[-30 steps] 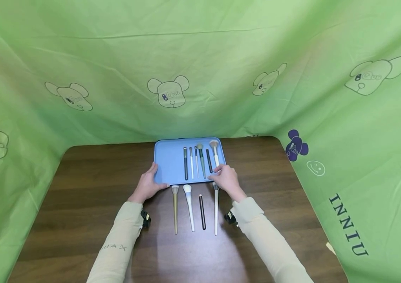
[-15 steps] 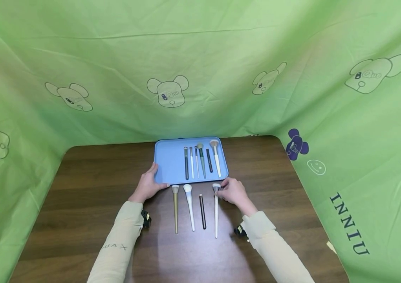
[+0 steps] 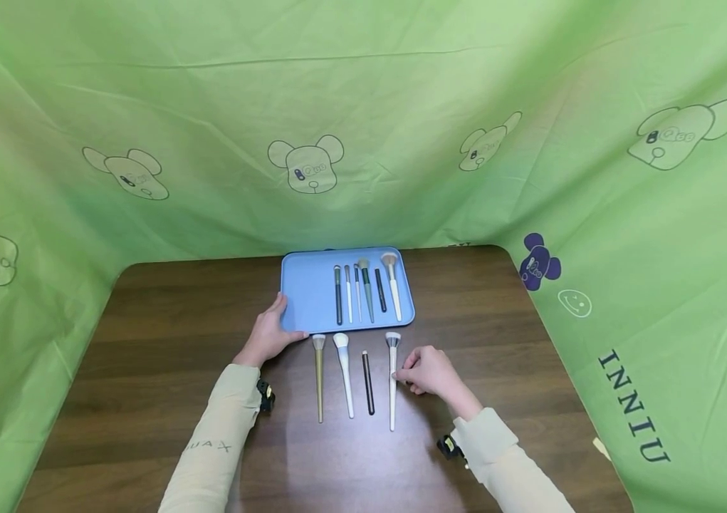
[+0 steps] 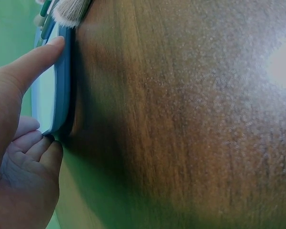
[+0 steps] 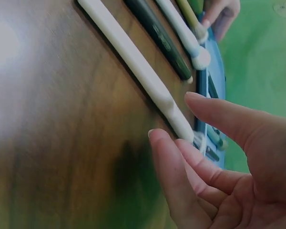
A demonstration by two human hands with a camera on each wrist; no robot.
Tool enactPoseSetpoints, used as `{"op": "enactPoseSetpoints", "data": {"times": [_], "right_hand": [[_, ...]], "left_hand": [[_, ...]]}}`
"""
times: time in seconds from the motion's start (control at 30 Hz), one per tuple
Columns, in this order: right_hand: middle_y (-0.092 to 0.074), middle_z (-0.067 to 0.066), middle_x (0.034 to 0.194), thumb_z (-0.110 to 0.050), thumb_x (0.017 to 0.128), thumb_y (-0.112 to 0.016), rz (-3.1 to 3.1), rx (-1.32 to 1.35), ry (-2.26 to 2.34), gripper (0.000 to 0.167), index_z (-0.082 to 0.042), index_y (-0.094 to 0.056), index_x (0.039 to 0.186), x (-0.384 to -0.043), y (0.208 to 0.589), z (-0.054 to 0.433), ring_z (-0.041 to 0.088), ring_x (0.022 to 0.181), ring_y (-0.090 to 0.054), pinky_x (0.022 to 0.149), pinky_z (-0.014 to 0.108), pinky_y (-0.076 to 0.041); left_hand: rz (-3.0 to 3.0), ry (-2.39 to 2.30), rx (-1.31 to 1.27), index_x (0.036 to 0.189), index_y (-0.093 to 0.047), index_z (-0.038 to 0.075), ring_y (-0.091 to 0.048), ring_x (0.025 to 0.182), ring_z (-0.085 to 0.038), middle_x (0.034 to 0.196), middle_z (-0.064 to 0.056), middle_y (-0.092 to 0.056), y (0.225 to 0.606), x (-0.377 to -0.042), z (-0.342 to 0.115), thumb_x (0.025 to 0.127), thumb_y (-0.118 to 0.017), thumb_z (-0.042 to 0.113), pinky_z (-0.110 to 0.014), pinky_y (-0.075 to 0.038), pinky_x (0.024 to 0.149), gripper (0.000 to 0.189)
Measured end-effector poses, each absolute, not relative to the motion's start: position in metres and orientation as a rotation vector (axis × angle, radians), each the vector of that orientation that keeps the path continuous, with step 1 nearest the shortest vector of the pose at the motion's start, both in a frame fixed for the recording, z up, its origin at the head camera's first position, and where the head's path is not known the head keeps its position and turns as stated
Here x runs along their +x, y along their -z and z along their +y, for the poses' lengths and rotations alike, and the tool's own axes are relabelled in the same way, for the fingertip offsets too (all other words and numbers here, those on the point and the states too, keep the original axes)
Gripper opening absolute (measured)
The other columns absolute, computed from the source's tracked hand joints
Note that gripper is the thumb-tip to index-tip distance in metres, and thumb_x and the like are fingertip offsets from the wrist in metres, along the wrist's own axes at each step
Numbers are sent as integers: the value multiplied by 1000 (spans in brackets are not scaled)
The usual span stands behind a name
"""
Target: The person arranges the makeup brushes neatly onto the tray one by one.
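A blue tray (image 3: 312, 288) lies at the back of the table, with several makeup brushes side by side in its right half. My left hand (image 3: 267, 333) holds its near left corner; in the left wrist view the thumb (image 4: 35, 62) lies along the front rim and the other fingers curl at the side. Beside a white-handled makeup brush (image 3: 392, 385) on the table is my right hand (image 3: 430, 372). The right wrist view shows the thumb and forefinger apart, near the white handle (image 5: 133, 59), with nothing gripped between them.
Left of the white-handled brush lie a dark slim brush (image 3: 368, 385), a white-and-blue brush (image 3: 345, 377) and a gold-handled brush (image 3: 319, 381). Behind the wooden table (image 3: 177, 313) hangs a green cloth (image 3: 222, 178).
My right hand has moved away from the tray's near right corner, toward me along the white-handled brush. The white-handled brush in the tray is now uncovered. My left hand stays put.
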State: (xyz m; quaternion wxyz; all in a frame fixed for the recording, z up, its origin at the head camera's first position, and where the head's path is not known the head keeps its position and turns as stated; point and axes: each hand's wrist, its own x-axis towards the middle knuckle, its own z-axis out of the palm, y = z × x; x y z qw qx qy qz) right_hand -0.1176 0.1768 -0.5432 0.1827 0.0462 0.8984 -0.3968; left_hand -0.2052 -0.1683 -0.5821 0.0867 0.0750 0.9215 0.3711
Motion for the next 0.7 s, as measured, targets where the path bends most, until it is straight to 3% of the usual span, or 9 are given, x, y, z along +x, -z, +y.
{"op": "enactPoseSetpoints", "data": {"times": [0.23,0.7], "right_hand": [[-64,6,58,-17,82,-87,2480,61,1105,28,-7,-65,69,-106,548,169,16,46,-64,47,33,-57],[-63,8,56,-5,82,-82,2432,57,1164,25,-6,-59,72,-94,556,162,16,43,-63,44,30,-55]], "left_hand": [[2751,-1105,241,156,-22,-11,-21,148,-41,163,-28,-15,583,-207,-168,86,-85,28,-50,-27,117,102],[2733,-1110,218,157,-22,-9,-21,149,-41,164,-27,-14,583,-205,-169,86,-85,29,-49,-27,117,103]]}}
